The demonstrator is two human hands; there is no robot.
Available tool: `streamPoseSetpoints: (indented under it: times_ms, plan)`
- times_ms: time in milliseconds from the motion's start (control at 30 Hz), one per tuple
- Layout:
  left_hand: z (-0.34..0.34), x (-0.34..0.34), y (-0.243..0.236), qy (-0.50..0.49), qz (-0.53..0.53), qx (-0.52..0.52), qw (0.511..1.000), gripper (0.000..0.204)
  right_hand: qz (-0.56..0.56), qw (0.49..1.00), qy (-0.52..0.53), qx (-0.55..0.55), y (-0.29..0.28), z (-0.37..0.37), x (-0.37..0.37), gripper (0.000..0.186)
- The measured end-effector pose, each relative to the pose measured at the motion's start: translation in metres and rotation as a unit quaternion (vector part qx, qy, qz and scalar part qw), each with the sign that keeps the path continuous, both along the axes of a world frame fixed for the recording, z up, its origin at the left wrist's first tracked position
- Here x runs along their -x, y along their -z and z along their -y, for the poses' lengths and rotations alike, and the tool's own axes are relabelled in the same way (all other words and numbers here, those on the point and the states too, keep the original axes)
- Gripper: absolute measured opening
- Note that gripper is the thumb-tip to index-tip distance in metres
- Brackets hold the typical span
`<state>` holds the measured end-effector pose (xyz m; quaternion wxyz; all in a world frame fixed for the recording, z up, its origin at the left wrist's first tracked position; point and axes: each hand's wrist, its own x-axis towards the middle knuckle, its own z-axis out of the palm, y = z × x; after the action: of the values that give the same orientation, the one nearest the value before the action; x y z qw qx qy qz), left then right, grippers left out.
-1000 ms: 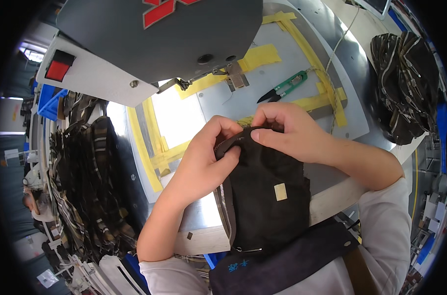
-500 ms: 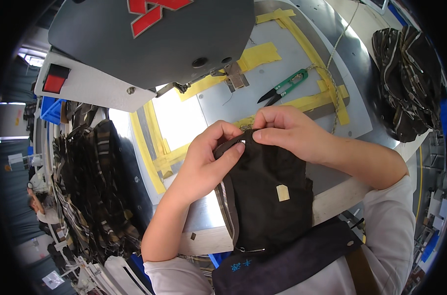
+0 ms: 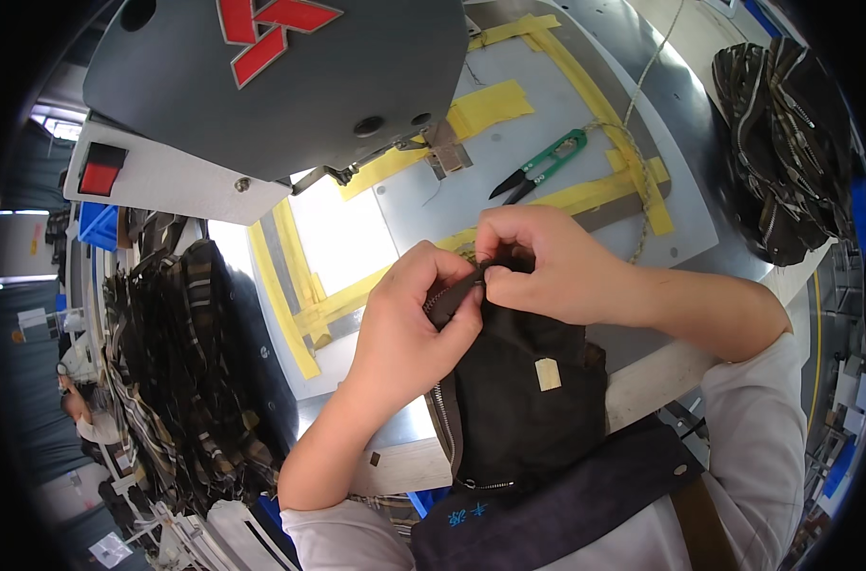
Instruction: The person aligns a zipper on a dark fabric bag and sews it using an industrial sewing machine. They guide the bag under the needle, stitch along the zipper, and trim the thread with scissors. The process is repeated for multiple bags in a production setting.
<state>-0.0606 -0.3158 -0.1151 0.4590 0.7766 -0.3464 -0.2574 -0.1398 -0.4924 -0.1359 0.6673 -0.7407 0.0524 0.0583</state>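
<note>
A dark brown garment piece (image 3: 509,409) hangs over the near table edge, with a metal zipper (image 3: 440,409) along its left side and a small cream tag (image 3: 547,374) on its face. My left hand (image 3: 418,314) pinches the top of the piece beside the zipper tape. Close against it, my right hand (image 3: 537,262) pinches the same top edge, its fingers folding the cloth. The fingertips nearly meet and hide the very end of the zipper. Just beyond, green-handled thread snips (image 3: 552,162) lie on the sewing machine's plate, tied to a cord.
A grey sewing machine head (image 3: 280,86) overhangs the far left, its metal presser foot (image 3: 447,160) above a plate edged with yellow tape (image 3: 604,105). Plaid cloth pieces (image 3: 195,371) hang in a heap at left. Bundled zippered pieces (image 3: 785,143) lie at far right.
My hands have closed in on the top edge, and the right fingers have curled tighter, folding the cloth over. The view has shifted slightly.
</note>
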Motion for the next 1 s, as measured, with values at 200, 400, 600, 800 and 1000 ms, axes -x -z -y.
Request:
streamPoseSetpoints:
  times_ms: [200, 400, 600, 800, 1000]
  plan:
    - [0.002, -0.002, 0.000, 0.017, 0.049, 0.010, 0.999, 0.017, 0.005, 1.000, 0.012, -0.006, -0.002, -0.002, 0.000, 0.009]
    - [0.001, -0.013, -0.003, 0.013, -0.057, -0.009, 0.998, 0.012, 0.049, 0.996, 0.028, -0.069, 0.010, -0.001, -0.001, 0.010]
    - [-0.008, -0.031, -0.002, 0.021, -0.126, 0.017, 0.992, 0.010, 0.009, 0.992, 0.015, -0.126, 0.005, 0.009, -0.003, 0.017]
    - [-0.010, -0.039, -0.026, 0.079, -0.076, -0.031, 0.994, 0.011, -0.010, 0.996, -0.031, -0.082, -0.014, 0.011, 0.000, 0.019]
    - [-0.001, -0.040, -0.046, 0.134, -0.070, -0.094, 0.984, 0.020, 0.006, 0.996, -0.016, -0.090, -0.011, 0.006, 0.005, 0.025]
